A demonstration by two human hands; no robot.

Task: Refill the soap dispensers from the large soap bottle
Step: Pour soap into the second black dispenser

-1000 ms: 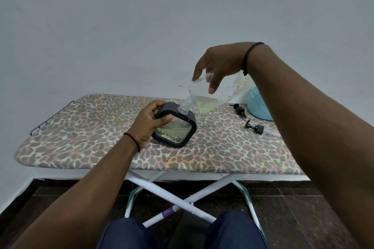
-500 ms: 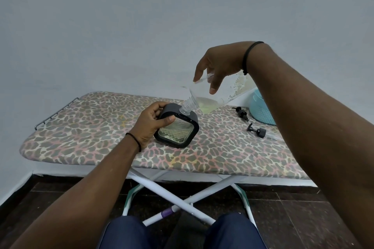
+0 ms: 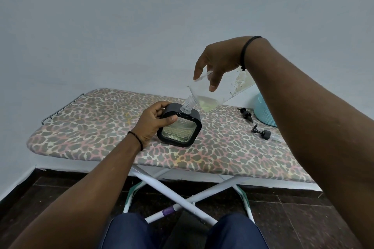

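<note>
Leopard-print ironing board (image 3: 97,127) holds a black square soap dispenser (image 3: 179,125). Left hand (image 3: 153,122) wraps around its side. Right hand (image 3: 217,60) grips the clear big soap bottle (image 3: 218,95), tipped with its mouth at the dispenser's top.

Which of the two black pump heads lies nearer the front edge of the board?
The pump head with the round knurled collar, lying beside the right forearm. The other pump head lies farther back, next to the teal basket.
</note>
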